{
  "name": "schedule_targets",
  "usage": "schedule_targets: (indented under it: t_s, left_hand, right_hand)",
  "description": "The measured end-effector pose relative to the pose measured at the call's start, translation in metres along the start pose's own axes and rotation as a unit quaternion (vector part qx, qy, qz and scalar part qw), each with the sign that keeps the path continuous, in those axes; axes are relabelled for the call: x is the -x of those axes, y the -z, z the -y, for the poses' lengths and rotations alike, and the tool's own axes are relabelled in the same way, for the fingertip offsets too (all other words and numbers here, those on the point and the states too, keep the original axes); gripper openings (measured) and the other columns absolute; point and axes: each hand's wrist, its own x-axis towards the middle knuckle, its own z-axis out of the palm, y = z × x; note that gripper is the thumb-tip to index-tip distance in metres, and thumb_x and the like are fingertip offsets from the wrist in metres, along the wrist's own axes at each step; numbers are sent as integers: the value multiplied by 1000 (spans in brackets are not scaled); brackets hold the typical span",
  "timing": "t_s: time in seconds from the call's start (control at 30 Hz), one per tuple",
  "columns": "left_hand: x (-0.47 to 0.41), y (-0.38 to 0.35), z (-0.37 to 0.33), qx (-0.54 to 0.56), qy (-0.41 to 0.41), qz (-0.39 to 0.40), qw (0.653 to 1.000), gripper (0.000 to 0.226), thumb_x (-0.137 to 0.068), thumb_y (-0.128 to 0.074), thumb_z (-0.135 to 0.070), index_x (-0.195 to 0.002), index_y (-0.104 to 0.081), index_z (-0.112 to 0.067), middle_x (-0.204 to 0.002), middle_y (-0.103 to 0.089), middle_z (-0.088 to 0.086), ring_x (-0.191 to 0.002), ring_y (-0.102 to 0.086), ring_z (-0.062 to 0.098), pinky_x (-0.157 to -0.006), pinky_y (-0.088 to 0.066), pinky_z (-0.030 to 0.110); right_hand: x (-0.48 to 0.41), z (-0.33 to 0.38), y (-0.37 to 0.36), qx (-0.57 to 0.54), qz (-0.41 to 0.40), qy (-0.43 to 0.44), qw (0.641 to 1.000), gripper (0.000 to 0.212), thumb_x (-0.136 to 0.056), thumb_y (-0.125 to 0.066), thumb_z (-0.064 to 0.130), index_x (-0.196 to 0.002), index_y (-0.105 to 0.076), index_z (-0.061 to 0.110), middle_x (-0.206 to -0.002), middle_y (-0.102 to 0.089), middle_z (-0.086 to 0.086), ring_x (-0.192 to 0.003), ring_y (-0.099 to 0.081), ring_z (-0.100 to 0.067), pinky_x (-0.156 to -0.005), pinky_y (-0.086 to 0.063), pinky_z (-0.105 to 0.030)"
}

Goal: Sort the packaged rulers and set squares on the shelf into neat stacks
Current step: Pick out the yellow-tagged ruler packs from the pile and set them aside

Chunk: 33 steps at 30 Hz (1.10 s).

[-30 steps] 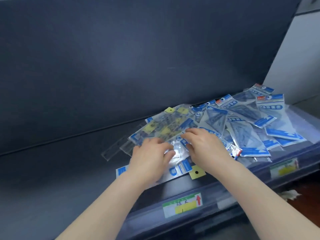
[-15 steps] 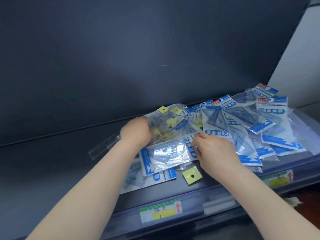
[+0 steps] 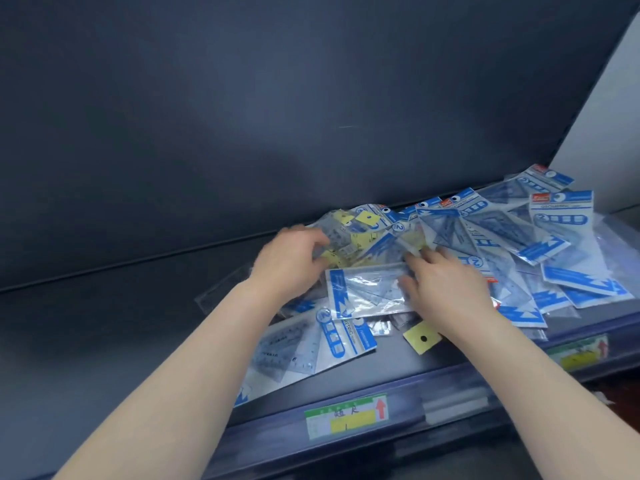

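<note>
I log: dark back panel (image 3: 277,116); green-and-yellow price label (image 3: 346,417) with red arrow on the front rail (image 3: 450,386); second label (image 3: 578,353) further right; pale wall (image 3: 609,133) at right.

You face a dark back panel (image 3: 242,116) above a dark shelf (image 3: 104,341); a pale wall (image 3: 609,133) stands right.

Glossy clear plastic pkgs (image 3: 372,292) w/ paper tags (image 3: 422,338); matt dark shelf (image 3: 104,327).
</note>
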Motion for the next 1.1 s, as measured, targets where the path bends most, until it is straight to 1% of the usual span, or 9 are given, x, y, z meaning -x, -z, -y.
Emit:
schedule_targets:
  t_s: [0.13, 0.23, 0.3, 0.4, 0.57, 0.7, 0.83, 0.93, 1.1]
  left_hand:
    - [-2, -14, -15, 43, -91, 62, 993, 38, -88, -66, -37, -125, -60, -31, -126, -60, -5, -120, -49, 21, -95, -46, 42]
    - [-5, -17, -17, 27, -104, 97, 989, 49, -86, -68, -43, -132, -55, -33, -130, -56, -4, -122, -48, 21, -98, -45, 42]
    - [-7, -15, -16, -13, -110, 109, 988, 54, -84, -68, -46, -135, -52, -35, -136, -51, -4, -127, -44, 22, -101, -42, 43]
    - [-10, -12, -13, -70, -79, 112, 988, 55, -86, -65, -44, -137, -50, -30, -143, -46, -3, -132, -39, 24, -102, -39, 43]
    - [-7, -9, -11, -82, -90, 119, 985, 26, -86, -62, -40, -107, -63, -24, -116, -55, -1, -106, -55, 21, -83, -52, 39]
    - [1, -1, -8, -129, -87, 131, 979, 23, -86, -60, -39, -104, -63, -24, -104, -61, -4, -94, -59, 20, -76, -53, 36]
    - [1, 7, 2, -160, -59, 148, 974, 22, -83, -63, -37, -101, -61, -23, -100, -63, -5, -95, -60, 22, -76, -53, 36]
    - [0, 14, 8, -151, -43, 156, 975, 23, -80, -67, -35, -97, -63, -21, -97, -65, -3, -92, -60, 22, -76, -54, 35]
    - [0, 15, 14, -115, -38, 155, 980, 25, -78, -71, -35, -99, -64, -23, -99, -66, -4, -95, -59, 21, -80, -54, 35]
  right_hand:
    - [-8, -13, 1, 46, -30, -52, 997, 40, -90, -47, 21, -130, -49, 20, -126, -56, -4, -120, -48, -27, -81, -43, -37]
    - [-4, -1, 4, -64, -47, 51, 996, 39, -90, -52, 22, -128, -56, 27, -128, -58, 1, -117, -52, -27, -84, -44, -39]
    - [2, 6, -1, -51, -26, 84, 995, 34, -94, -47, 34, -127, -57, 32, -129, -57, 7, -121, -50, -22, -85, -43, -38]
    - [1, -4, -6, 14, -28, -12, 999, 40, -94, -44, 31, -134, -47, 28, -133, -52, 1, -124, -45, -25, -84, -43, -37]
    - [-8, -17, 4, 14, 36, -79, 996, 49, -93, -42, 18, -141, -37, 20, -136, -47, -7, -123, -43, -31, -87, -43, -39]
    - [-5, -8, 8, 32, 42, -96, 994, 55, -88, -44, 12, -142, -36, 16, -139, -44, -8, -125, -40, -31, -89, -41, -40]
    - [6, 14, 10, -19, -35, -52, 998, 37, -89, -54, 38, -123, -56, 24, -121, -56, -3, -113, -49, -27, -83, -43, -37]
    - [12, 30, 13, -24, 14, -69, 997, 44, -82, -60, 51, -118, -57, 25, -113, -59, -1, -107, -56, -27, -77, -44, -35]
    - [22, 34, 25, -150, 137, -66, 977, 45, -75, -71, 34, -116, -56, 30, -104, -61, 9, -97, -59, -16, -81, -50, -33]
